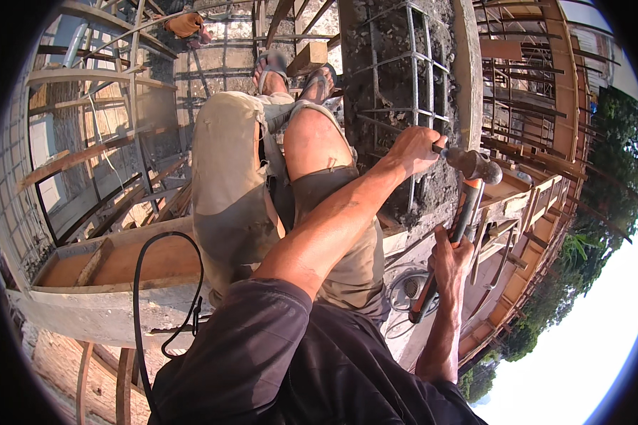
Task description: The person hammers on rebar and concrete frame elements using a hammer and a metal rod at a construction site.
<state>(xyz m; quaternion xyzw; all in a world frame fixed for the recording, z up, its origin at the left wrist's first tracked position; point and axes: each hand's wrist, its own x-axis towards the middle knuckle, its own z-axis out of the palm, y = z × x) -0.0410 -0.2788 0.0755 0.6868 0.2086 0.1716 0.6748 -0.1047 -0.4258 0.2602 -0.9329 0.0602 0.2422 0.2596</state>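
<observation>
My left hand (pixel 415 151) is closed around a short metal rod, perhaps a chisel, most of which my fingers hide. Its dark end (pixel 438 149) sticks out toward the hammer's head. In my right hand (pixel 452 256) is a hammer (pixel 465 205) with an orange and black handle, gripped partway along. The hammer's metal head (pixel 476 166) is close beside the rod's end; whether they touch, I cannot tell. Under and beyond my left hand lies rough grey concrete (pixel 393 78) with a rebar cage (pixel 413 60) exposed in it.
A wooden board (pixel 468 78) edges the concrete on the right. My knees (pixel 317 142) and sandalled feet (pixel 271 67) are close left of it, near a wood block (pixel 309 58). Rebar and timber formwork (pixel 99 74) stand at left. A black cable (pixel 136 304) loops beside my left sleeve.
</observation>
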